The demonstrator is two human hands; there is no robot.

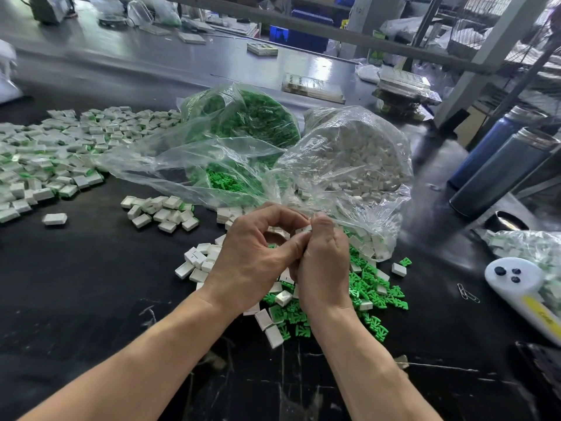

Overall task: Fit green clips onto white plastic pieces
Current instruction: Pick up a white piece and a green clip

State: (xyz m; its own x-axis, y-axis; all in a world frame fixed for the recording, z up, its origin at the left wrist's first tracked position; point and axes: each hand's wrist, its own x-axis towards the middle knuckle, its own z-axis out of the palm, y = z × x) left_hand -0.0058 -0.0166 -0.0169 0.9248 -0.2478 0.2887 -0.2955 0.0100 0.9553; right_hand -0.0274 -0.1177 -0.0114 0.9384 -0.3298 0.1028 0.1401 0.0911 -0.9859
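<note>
Both hands meet over the pile: the left hand [252, 253] and right hand [321, 253] pinch one white piece [304, 229] between fingertips, its long side apparently running left to right, any clip hidden.

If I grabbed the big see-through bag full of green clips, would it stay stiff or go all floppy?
Probably floppy: the bag of green clips is thin, crinkled film, already sagging open. Clips would likely spill from its mouth. It looks packed full, so maybe heavier than you'd expect.

Both hands close over the white piece [304, 230], so only its end peeks out; whether a green clip sits in it can't be made out. The heap of finished pieces [45, 156] runs off the left edge. The far counter [121, 56] is smeared with blur.
</note>
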